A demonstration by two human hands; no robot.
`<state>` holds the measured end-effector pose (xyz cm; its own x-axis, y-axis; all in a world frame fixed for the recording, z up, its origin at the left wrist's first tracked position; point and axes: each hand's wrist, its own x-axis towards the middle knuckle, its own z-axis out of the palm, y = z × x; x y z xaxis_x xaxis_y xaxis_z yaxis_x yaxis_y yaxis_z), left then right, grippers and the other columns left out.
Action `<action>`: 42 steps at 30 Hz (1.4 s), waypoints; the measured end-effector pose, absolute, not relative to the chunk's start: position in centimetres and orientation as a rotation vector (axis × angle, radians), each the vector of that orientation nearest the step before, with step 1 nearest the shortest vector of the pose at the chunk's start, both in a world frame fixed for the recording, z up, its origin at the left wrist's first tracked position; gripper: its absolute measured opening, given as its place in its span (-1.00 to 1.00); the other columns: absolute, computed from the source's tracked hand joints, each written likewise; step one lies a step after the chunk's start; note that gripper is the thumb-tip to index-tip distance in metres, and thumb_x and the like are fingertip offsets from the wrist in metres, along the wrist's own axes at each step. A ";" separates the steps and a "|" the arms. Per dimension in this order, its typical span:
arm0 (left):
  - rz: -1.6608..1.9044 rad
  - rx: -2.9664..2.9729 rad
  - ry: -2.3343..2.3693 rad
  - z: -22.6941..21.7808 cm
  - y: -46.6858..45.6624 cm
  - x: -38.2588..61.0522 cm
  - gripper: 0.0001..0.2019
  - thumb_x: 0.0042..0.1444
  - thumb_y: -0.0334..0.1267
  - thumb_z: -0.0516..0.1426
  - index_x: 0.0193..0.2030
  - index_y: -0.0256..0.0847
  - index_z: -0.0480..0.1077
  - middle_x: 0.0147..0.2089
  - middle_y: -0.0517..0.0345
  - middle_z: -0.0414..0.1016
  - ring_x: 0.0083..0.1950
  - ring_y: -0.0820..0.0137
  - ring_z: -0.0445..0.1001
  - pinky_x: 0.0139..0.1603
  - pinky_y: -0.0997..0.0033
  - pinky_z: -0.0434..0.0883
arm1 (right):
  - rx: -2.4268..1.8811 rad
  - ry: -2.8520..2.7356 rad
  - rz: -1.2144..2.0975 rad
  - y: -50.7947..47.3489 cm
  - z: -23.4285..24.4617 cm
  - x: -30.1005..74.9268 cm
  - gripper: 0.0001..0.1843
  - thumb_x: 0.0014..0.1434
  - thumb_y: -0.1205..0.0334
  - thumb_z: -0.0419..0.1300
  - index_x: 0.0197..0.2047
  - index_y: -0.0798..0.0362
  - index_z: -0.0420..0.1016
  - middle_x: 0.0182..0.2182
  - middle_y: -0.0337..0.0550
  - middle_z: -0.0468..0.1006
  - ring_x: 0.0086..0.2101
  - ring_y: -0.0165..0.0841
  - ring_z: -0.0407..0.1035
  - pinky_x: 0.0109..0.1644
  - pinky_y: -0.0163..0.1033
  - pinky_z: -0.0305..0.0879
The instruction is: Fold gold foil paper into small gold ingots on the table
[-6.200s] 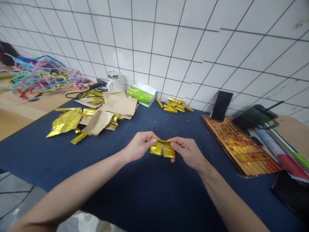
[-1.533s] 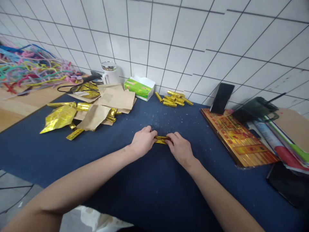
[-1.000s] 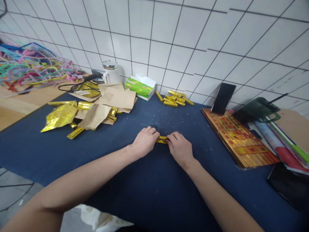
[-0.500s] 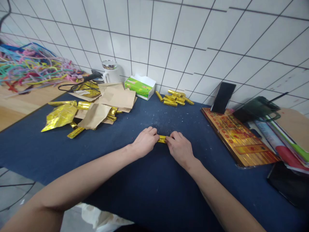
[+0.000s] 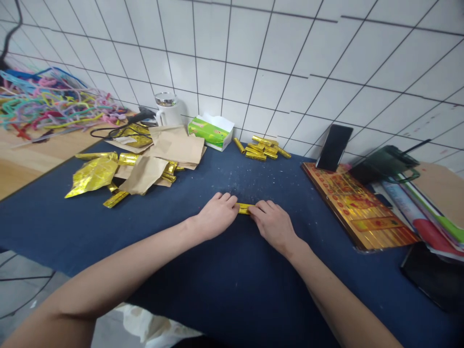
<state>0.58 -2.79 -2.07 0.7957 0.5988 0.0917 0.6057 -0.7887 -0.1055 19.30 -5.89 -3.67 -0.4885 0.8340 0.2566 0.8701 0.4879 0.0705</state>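
Note:
Between my two hands, low over the dark blue tabletop [image 5: 237, 270], lies a narrow folded strip of gold foil paper [image 5: 245, 209]. My left hand [image 5: 220, 215] pinches its left end, fingers curled over it. The right end is gripped by my right hand [image 5: 272, 223], thumb and fingers pressed together. Both ends of the strip are hidden under the fingers. Beyond the hands, near the wall, rests a small pile of gold foil rolls [image 5: 263, 148]. Off to the left lie a crumpled gold foil sheet [image 5: 92, 176] and sheets of brown paper [image 5: 177, 145].
A green tissue pack [image 5: 210, 131] and a white mug [image 5: 168, 112] stand by the tiled wall. At right, a phone [image 5: 334, 147] leans upright behind a stack of gold-and-red printed paper [image 5: 362, 208], near a dark green cup [image 5: 386, 164]. Colourful pipe cleaners [image 5: 54, 104] cover the left-hand wooden table.
Both hands keep their hold on the gold foil strip, and slightly more of it shows between them. The whole view has shifted a little.

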 end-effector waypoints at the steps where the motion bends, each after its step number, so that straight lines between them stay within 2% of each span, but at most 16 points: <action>1: -0.074 -2.843 -0.953 -2.1 -2.9 0.6 -0.80 0.11 -0.45 -0.07 -0.22 -0.35 0.36 -0.28 -0.01 0.29 -0.21 0.25 0.27 -0.25 0.27 0.18 | -1.469 -2.539 -0.279 -5.9 -3.7 19.3 -0.77 0.18 0.33 -0.02 -0.22 0.01 0.45 -0.39 -0.12 0.40 -0.36 -0.32 0.21 -0.32 -0.24 0.10; 7: -0.096 -2.834 -1.015 -2.3 -3.4 0.4 -0.73 0.14 -0.45 -0.10 -0.06 -0.37 0.29 -0.22 -0.06 0.28 -0.17 0.23 0.26 -0.24 0.25 0.19 | -1.419 -2.480 -0.267 -6.0 -4.1 19.4 -0.77 0.16 0.34 0.01 -0.26 0.00 0.49 -0.35 -0.09 0.39 -0.31 -0.31 0.21 -0.28 -0.23 0.12; 13: -0.080 -2.879 -1.034 -2.0 -3.1 0.4 -0.76 0.15 -0.44 -0.10 -0.12 -0.35 0.32 -0.22 -0.06 0.25 -0.17 0.23 0.23 -0.24 0.28 0.22 | -1.387 -2.481 -0.214 -5.7 -4.5 19.6 -0.74 0.20 0.36 -0.06 -0.31 0.05 0.45 -0.41 -0.13 0.42 -0.33 -0.32 0.22 -0.16 -0.22 0.15; 20: -0.092 -2.941 -1.069 -2.1 -2.5 0.4 -0.76 0.10 -0.49 -0.08 -0.18 -0.31 0.36 -0.25 0.00 0.25 -0.23 0.30 0.22 -0.24 0.34 0.26 | -1.439 -2.501 -0.295 -5.4 -4.3 19.3 -0.75 0.19 0.38 -0.07 -0.38 0.08 0.41 -0.45 -0.12 0.38 -0.37 -0.31 0.22 -0.26 -0.23 0.15; 27: -0.140 -3.009 -1.065 -2.4 -1.4 0.0 -0.68 0.06 -0.53 -0.05 -0.11 -0.21 0.38 -0.31 0.07 0.28 -0.27 0.37 0.25 -0.24 0.40 0.24 | -1.545 -2.556 -0.177 -3.9 -3.3 19.0 -0.79 0.17 0.41 -0.04 -0.38 0.07 0.40 -0.42 -0.14 0.39 -0.36 -0.34 0.26 -0.32 -0.27 0.18; 33: -0.086 -2.896 -0.991 -2.0 -2.5 -0.1 -0.78 0.11 -0.32 0.01 -0.12 -0.28 0.35 -0.24 0.02 0.30 -0.21 0.27 0.28 -0.26 0.32 0.22 | -1.472 -2.611 -0.157 -4.9 -2.9 19.4 -0.80 0.17 0.35 -0.01 -0.35 0.07 0.44 -0.38 -0.13 0.40 -0.34 -0.34 0.26 -0.28 -0.26 0.21; 36: -0.083 -2.828 -1.008 -2.1 -3.7 0.1 -0.66 0.12 -0.20 0.02 -0.03 -0.38 0.29 -0.19 -0.04 0.32 -0.17 0.22 0.29 -0.23 0.27 0.23 | -1.453 -2.623 -0.193 -6.0 -2.9 19.5 -0.82 0.16 0.24 0.04 -0.26 0.08 0.45 -0.34 -0.10 0.41 -0.30 -0.30 0.27 -0.21 -0.19 0.23; 38: -0.102 -2.791 -1.049 -2.4 -4.2 0.2 -0.57 0.12 -0.12 0.03 0.03 -0.40 0.25 -0.11 -0.10 0.33 -0.07 0.16 0.27 -0.12 0.21 0.21 | -1.451 -2.615 -0.235 -6.6 -3.1 19.4 -0.76 0.16 0.17 0.04 -0.19 0.10 0.44 -0.30 -0.06 0.43 -0.26 -0.26 0.29 -0.14 -0.13 0.22; 40: -0.133 -2.775 -1.053 -3.0 -4.5 0.2 -0.52 0.12 -0.05 0.00 0.07 -0.38 0.23 0.06 -0.17 0.26 0.12 0.10 0.15 0.05 0.13 0.11 | -1.451 -2.595 -0.280 -7.1 -3.4 19.3 -0.70 0.17 0.16 0.01 -0.13 0.13 0.42 -0.19 0.00 0.44 -0.14 -0.19 0.27 -0.03 -0.05 0.16; 42: -0.152 -2.804 -1.025 -3.7 -4.6 0.0 -0.44 0.13 0.04 -0.05 0.12 -0.37 0.18 0.22 -0.15 0.09 0.26 0.11 -0.05 0.17 0.10 -0.03 | -1.439 -2.591 -0.297 -7.4 -3.8 19.3 -0.65 0.20 0.17 -0.04 -0.04 0.14 0.38 -0.03 0.03 0.39 0.01 -0.15 0.18 0.09 0.04 0.04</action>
